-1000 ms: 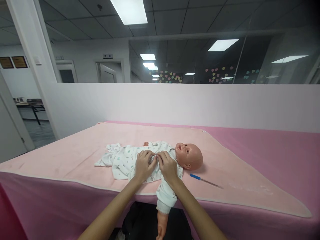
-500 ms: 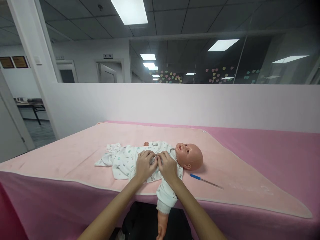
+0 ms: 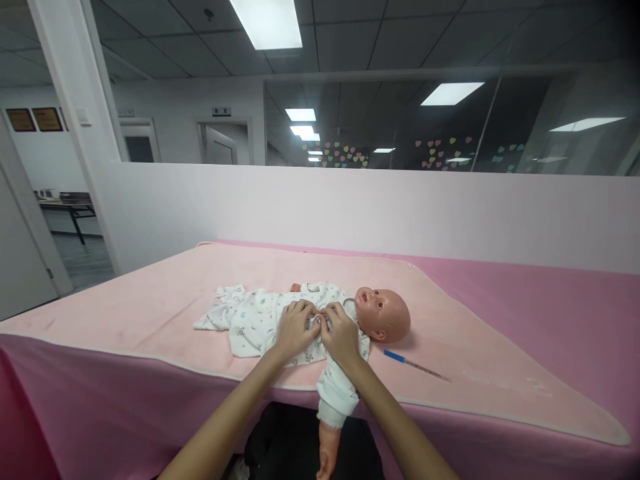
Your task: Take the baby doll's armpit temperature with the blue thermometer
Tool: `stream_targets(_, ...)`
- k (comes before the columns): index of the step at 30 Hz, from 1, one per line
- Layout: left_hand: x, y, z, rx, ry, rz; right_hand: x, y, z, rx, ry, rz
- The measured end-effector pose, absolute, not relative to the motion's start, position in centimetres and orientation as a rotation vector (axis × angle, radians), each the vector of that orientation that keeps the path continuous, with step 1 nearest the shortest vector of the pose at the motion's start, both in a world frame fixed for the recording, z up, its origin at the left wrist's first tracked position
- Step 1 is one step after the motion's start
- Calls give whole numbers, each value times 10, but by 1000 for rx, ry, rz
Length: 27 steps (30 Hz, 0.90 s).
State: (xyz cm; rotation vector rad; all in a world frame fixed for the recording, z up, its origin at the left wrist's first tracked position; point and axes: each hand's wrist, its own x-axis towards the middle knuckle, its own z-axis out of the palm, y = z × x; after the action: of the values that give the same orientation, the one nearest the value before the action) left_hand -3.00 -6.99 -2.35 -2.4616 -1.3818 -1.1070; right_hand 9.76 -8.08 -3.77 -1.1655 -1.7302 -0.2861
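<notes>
A baby doll (image 3: 384, 316) lies on its back, head to the right, dressed in a white printed baby gown (image 3: 253, 325). My left hand (image 3: 298, 328) rests on the chest of the gown, fingers bent and pinching the cloth near the front. Right beside it, my right hand (image 3: 340, 332) is closed on the same part of the gown, close to the doll's neck. Their fingertips nearly meet; the exact bit of cloth between them is hard to see. One doll arm (image 3: 329, 443) in its sleeve hangs over the table's near edge.
A thin stick with a blue end (image 3: 395, 356), perhaps a thermometer, lies right of the doll's shoulder. The doll is on a peach pad (image 3: 165, 293) spread over a pink cloth (image 3: 560, 313). Behind stands a low white wall (image 3: 350, 207) with glass above.
The whole view has shifted slightly as my head moved. Both hands stay on the gown's front with only small finger movement.
</notes>
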Motion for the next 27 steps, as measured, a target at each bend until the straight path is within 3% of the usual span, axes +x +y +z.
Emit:
stream_targets(16, -44, -46, 9, -3058, -1610, -916, 98, -79, -41, -1199, -1750, -340)
stream_targets(27, -33, -48, 22, -2886, -1582, -608, 95, -80, -40, -1327, -1802, -462)
